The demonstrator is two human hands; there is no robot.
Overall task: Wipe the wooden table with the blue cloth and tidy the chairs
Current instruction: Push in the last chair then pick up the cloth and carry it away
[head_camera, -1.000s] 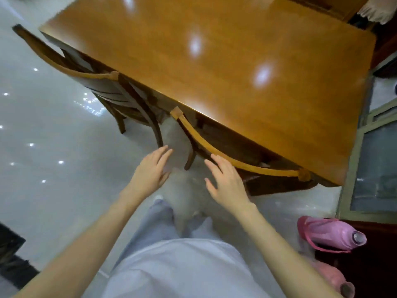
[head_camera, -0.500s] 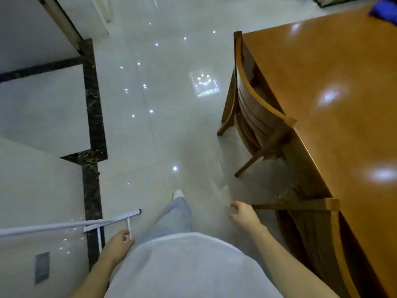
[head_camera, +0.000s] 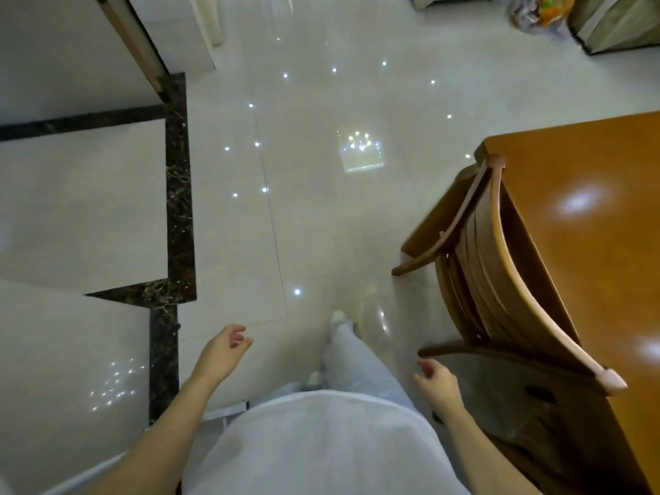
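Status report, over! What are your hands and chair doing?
Left hand, right hand loose, holding nothing. Chair tucked at wooden table. Blue cloth out of view.

Strip: a dark stone strip point(head_camera: 180, 194) with brown veins runs up the floor, and a branch goes off to its left.
Floor: glossy pale tiles point(head_camera: 321, 226) lie on both sides of the strip, with a thin joint line point(head_camera: 273, 223) just right of it.
Light: small white light spots point(head_camera: 296, 291) are scattered right of the strip, and a square glare patch point(head_camera: 361, 151) lies farther right.
Wall: a wood-edged frame point(head_camera: 134, 41) meets the strip's far end, with white wall point(head_camera: 53, 48) to its left.
Furniture: an orange-brown wooden desk point(head_camera: 589, 244) stands well right of the strip, and a curved-back chair point(head_camera: 500, 266) is tucked against the side facing it.
Far corner: a colourful bag point(head_camera: 539, 10) and a pale box point(head_camera: 621, 26) with dark edging sit far right of the strip's far end.
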